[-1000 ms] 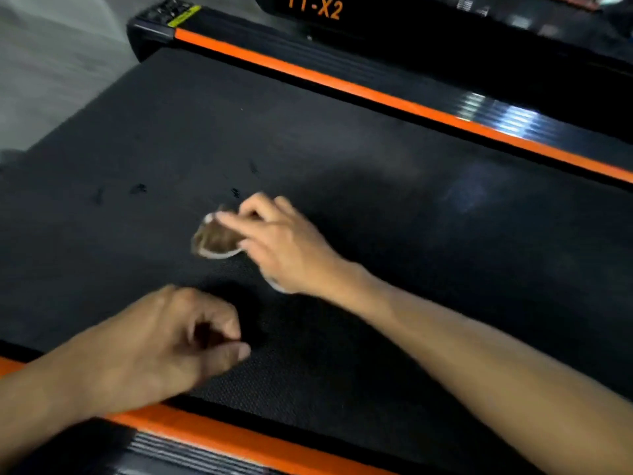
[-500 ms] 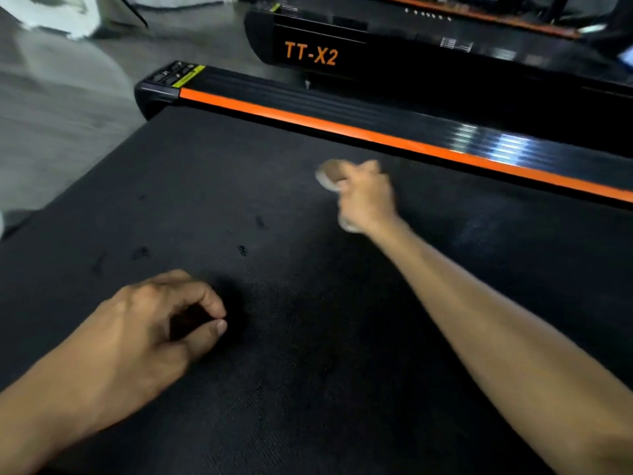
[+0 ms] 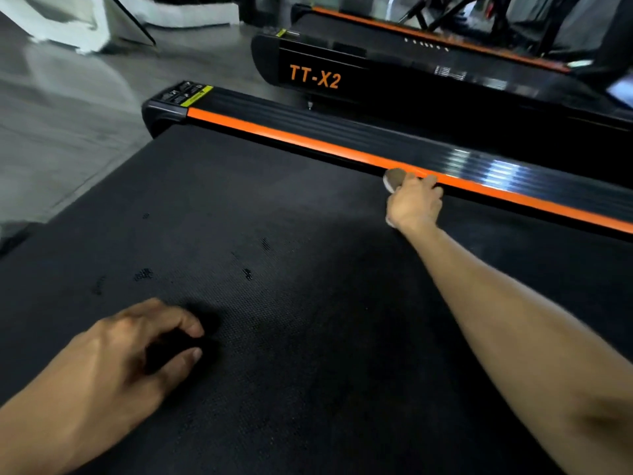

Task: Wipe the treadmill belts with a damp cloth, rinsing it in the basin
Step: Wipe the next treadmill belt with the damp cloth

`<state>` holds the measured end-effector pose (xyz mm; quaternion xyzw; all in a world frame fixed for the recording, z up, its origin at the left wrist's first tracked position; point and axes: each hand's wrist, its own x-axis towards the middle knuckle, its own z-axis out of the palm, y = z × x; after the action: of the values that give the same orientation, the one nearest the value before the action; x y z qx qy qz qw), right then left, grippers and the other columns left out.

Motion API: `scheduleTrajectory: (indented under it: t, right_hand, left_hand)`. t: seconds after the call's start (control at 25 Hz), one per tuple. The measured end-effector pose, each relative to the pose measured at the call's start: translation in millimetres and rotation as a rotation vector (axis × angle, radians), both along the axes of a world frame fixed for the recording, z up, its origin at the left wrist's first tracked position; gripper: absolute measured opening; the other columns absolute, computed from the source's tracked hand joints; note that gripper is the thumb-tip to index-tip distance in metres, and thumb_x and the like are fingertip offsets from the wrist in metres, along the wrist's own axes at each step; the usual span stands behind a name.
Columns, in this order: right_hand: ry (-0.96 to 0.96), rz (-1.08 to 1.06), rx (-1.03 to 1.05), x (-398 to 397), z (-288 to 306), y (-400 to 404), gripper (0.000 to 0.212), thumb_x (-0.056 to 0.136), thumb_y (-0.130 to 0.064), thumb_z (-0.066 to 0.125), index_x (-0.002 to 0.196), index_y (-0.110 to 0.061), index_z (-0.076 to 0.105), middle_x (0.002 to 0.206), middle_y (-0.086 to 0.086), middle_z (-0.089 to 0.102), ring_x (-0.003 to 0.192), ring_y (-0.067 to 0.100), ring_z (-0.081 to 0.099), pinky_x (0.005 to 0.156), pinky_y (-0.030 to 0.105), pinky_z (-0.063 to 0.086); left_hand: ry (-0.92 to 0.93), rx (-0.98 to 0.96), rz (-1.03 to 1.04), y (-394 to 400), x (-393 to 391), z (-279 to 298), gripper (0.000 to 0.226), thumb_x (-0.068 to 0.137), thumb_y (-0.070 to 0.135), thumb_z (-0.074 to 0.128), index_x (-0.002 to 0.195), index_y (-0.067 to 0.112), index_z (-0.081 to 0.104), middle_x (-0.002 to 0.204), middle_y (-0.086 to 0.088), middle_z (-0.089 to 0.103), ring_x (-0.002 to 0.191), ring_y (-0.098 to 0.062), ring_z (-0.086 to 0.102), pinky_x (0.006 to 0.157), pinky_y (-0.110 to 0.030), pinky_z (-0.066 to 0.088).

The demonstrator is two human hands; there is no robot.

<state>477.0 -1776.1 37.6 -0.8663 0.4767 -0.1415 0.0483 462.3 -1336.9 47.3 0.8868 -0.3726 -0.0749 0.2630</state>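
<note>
The black treadmill belt (image 3: 291, 207) fills most of the view, with a few small dark wet spots (image 3: 143, 274) near its left side. My right hand (image 3: 414, 204) reaches to the belt's far edge and grips a small brownish cloth (image 3: 393, 180) with a white rim, pressed against the belt beside the orange side rail (image 3: 308, 140). Most of the cloth is hidden under the hand. My left hand (image 3: 137, 344) rests on the near part of the belt, fingers loosely curled with nothing in them.
A second treadmill marked TT-X2 (image 3: 315, 77) stands beyond the rail, with a third behind it. Grey floor (image 3: 68, 132) lies to the left, with white objects (image 3: 61, 25) at the top left. No basin is in view.
My right hand has slid the cloth across the belt, from near my left hand out to the far orange rail. The left hand has stayed in place.
</note>
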Motion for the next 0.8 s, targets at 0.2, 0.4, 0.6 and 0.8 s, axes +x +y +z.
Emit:
scheduleTrajectory:
  t: [0.2, 0.4, 0.6, 0.8]
  right_hand:
    - [-0.051, 0.814, 0.004, 5.6, -9.6, 138.5, 0.035, 0.091, -0.02, 0.058, 0.127, -0.017, 0.057, 0.116, 0.012, 0.048, 0.096, 0.032, 0.054, 0.076, 0.032, 0.043]
    - [-0.104, 1.067, -0.057, -21.4, -16.7, 118.3, 0.041, 0.093, -0.015, 0.056, 0.134, -0.015, 0.056, 0.118, 0.014, 0.052, 0.099, 0.035, 0.051, 0.09, 0.044, 0.046]
    - [-0.083, 0.176, 0.066, -3.9, 3.1, 29.0, 0.031, 0.098, -0.023, 0.047, 0.126, -0.014, 0.055, 0.128, 0.018, 0.042, 0.116, 0.04, 0.046, 0.094, 0.044, 0.043]
    - [-0.113, 0.864, -0.011, -13.9, -8.3, 181.5, 0.039, 0.088, -0.016, 0.062, 0.126, -0.016, 0.057, 0.113, 0.014, 0.049, 0.094, 0.033, 0.053, 0.079, 0.038, 0.049]
  left_hand:
    - [-0.058, 0.076, -0.098, -9.0, -1.9, 0.4, 0.034, 0.082, 0.075, 0.037, 0.108, 0.056, 0.05, 0.108, 0.034, 0.048, 0.1, 0.004, 0.052, 0.075, -0.029, 0.054]
    - [-0.255, 0.276, -0.2, -9.3, -19.3, -3.7, 0.056, 0.07, 0.064, 0.045, 0.117, 0.037, 0.058, 0.113, 0.014, 0.054, 0.084, -0.006, 0.048, 0.052, -0.024, 0.054]
    - [-0.276, 0.316, -0.249, -4.0, -26.4, 1.2, 0.061, 0.071, 0.064, 0.044, 0.119, 0.031, 0.064, 0.116, 0.011, 0.057, 0.09, -0.002, 0.041, 0.052, -0.012, 0.038]
    - [-0.109, 0.174, -0.278, 5.2, -15.6, 0.9, 0.061, 0.073, 0.071, 0.038, 0.126, 0.045, 0.054, 0.132, 0.028, 0.043, 0.11, 0.01, 0.036, 0.083, -0.003, 0.032]
